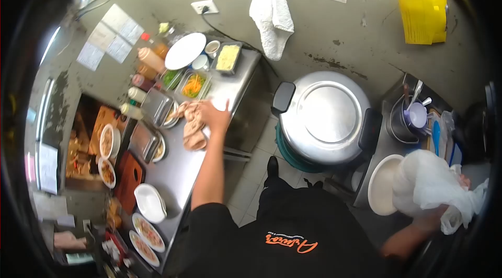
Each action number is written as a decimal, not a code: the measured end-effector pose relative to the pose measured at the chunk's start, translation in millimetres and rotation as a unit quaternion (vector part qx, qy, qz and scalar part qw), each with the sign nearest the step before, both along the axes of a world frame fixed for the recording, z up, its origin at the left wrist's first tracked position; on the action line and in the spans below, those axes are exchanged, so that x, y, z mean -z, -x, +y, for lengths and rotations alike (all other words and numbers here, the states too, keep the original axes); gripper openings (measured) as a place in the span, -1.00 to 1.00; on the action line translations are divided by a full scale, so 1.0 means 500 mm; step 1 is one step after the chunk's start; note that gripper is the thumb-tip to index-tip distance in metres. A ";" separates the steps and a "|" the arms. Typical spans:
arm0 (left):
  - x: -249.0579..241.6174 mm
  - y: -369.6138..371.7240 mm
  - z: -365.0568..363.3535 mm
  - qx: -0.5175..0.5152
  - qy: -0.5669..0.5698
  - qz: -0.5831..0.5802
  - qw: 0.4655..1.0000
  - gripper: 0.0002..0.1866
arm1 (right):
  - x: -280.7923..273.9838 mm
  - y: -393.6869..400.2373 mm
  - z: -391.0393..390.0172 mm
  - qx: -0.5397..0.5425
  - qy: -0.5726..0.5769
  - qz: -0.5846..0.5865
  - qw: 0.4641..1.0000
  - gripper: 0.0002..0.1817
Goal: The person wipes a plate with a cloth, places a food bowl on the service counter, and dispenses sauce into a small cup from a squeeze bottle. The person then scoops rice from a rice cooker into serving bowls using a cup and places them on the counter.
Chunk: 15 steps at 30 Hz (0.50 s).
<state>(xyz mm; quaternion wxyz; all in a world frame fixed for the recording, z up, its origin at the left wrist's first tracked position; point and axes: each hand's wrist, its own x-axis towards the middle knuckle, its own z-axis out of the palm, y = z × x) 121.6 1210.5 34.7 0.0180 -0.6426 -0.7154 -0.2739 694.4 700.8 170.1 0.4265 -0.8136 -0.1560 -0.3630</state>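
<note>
Big steel pot (325, 117) w/ flat lid, 1 of it, stands on the floor betw. the two hands, nearer the right. Steel worktop (178, 168) runs under and behind the left hand. White plastic bag (434, 186), 1, bunched up at the right hand (463, 181); fingers look closed into the plastic, mostly hidden by it. Just left of that hand: 1 white round bowl (380, 186). Beyond it, a pot w/ utensils (413, 116).

Left hand (215, 115) reaches out over the worktop, fingers spread flat, palm down, resting on a tan cloth (193, 126), 1, crumpled, which lies just below and left of the hand. Beyond the left hand: 1 white plate (185, 51), 1 tray of yellow food (227, 57), 2 smaller trays w/ greens and orange shreds (193, 84), approx. 4 sauce bottles (150, 58) in a row to its left. Near side of the hand, toward the body: 1 brown cutting board (129, 176), 1 stack of white bowls (149, 202), 2 plates of food (149, 233) at the worktop end, 2 filled bowls (109, 142) further left.

On the wall far beyond: 1 white towel (272, 14), 1 yellow paper pad (422, 15).
</note>
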 end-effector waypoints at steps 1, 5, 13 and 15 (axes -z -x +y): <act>-0.028 -0.088 -0.029 0.086 0.100 -0.219 0.967 -0.22 | 0.000 -0.002 -0.006 0.018 0.004 0.003 1.000 -0.26; 0.004 -0.313 -0.001 0.202 0.339 -0.160 0.905 -0.18 | -0.018 0.042 -0.049 0.088 0.019 0.012 0.996 -0.32; -0.339 -0.387 -0.016 0.563 0.083 -0.342 0.748 -0.65 | -0.152 0.195 -0.239 0.243 0.030 0.005 0.969 -0.44; -0.444 -0.446 -0.047 0.679 0.046 -0.318 0.661 -0.75 | -0.180 0.229 -0.263 0.259 0.032 -0.002 0.965 -0.47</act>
